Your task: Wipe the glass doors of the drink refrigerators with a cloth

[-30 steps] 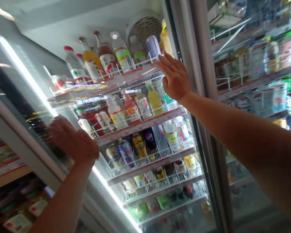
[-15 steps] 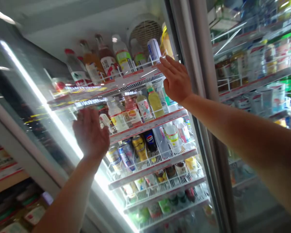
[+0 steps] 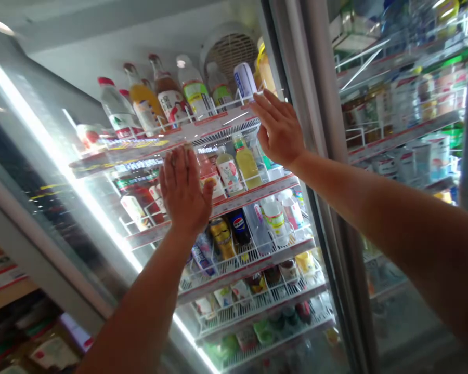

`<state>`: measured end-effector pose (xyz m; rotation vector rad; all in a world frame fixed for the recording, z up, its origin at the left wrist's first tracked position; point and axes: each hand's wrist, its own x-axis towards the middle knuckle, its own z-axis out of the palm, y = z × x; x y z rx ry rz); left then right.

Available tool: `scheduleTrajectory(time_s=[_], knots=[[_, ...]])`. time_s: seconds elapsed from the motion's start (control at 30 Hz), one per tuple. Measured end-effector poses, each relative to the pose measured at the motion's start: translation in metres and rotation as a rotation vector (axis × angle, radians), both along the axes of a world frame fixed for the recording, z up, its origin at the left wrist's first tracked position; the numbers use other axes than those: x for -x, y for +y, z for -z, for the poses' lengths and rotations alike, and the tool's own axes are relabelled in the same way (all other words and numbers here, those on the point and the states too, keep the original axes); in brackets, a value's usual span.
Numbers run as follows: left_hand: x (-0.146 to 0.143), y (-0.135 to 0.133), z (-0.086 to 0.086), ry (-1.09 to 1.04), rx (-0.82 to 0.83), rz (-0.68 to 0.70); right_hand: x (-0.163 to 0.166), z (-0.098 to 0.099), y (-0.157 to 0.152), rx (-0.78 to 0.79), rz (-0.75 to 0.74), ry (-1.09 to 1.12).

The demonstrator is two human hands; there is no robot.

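Raised in front of the fridge's second shelf, my left hand [image 3: 185,195] is open, fingers stretched out, holding nothing. It hides part of a row of drinks; a pink drink bottle [image 3: 211,174] shows just beside its thumb. My right hand [image 3: 280,129] is also open and empty, its fingertips by the front edge of the top shelf [image 3: 218,123], just below a white-and-blue can [image 3: 244,80]. Whether those fingertips touch the shelf edge I cannot tell. A yellow drink bottle [image 3: 246,163] and a bottle with a fruit label [image 3: 229,174] stand between the two hands.
A metal door frame [image 3: 320,104] runs down the right of the fridge. A bright light strip [image 3: 54,150] slants along the left. Lower wire shelves hold cans, including a dark Pepsi container [image 3: 239,224]. A round vent grille [image 3: 234,54] sits at the back.
My left hand has moved right and slightly up, now covering drinks on the second shelf. My right hand stays near the top shelf's edge, with only a slight shift in view.
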<state>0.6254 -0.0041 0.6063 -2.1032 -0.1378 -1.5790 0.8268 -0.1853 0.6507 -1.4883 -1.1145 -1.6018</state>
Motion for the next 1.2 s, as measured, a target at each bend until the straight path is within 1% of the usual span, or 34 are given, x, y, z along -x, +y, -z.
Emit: scheduleTrajectory(time_s=[0.03,0.1,0.2,0.27,0.37,0.47,0.53,0.57,0.63,0.7,0.77,0.87,0.97,1.03,1.13,1.2], knots=[[-0.007,-0.005,0.0,0.018,-0.022,0.019,0.003,0.001,-0.002,0.034,0.003,-0.034],[-0.021,-0.013,-0.001,0.031,-0.04,0.07,0.009,0.003,-0.005,0.151,0.009,-0.142],[-0.041,-0.025,-0.002,0.011,-0.033,0.208,0.012,0.003,-0.007,0.372,0.018,-0.367],[-0.052,-0.03,-0.004,-0.008,-0.032,0.308,0.009,0.001,-0.005,0.46,0.031,-0.473],[-0.057,-0.036,-0.007,-0.001,-0.059,0.437,0.002,0.0,-0.002,0.473,0.045,-0.497],[-0.046,-0.04,-0.008,0.091,-0.042,0.528,-0.001,0.0,0.0,0.44,0.025,-0.479],[-0.033,-0.039,-0.007,0.152,-0.007,0.516,-0.002,0.0,0.0,0.419,-0.013,-0.481],[-0.027,-0.037,-0.006,0.165,-0.005,0.479,-0.002,0.0,-0.001,0.412,-0.036,-0.482],[-0.016,-0.03,-0.002,0.159,-0.035,0.351,-0.004,-0.001,-0.002,0.414,-0.062,-0.474],[-0.012,-0.02,0.004,0.17,-0.086,0.227,-0.004,-0.002,-0.003,0.415,-0.074,-0.456],[-0.015,-0.011,0.011,0.177,-0.106,0.167,-0.002,-0.001,-0.001,0.401,-0.087,-0.435],[-0.024,-0.005,0.017,0.151,-0.094,0.157,0.013,0.008,0.01,0.311,-0.111,-0.345],[-0.029,-0.005,0.02,0.13,-0.069,0.153,0.044,0.023,0.032,0.145,-0.11,-0.154],[-0.029,-0.006,0.022,0.138,-0.054,0.155,0.064,0.034,0.046,0.066,-0.092,-0.05],[-0.025,-0.006,0.026,0.103,-0.041,0.172,0.08,0.049,0.057,0.034,-0.07,0.013],[-0.022,-0.005,0.029,-0.055,-0.007,0.193,0.078,0.061,0.058,0.054,-0.074,0.004]])
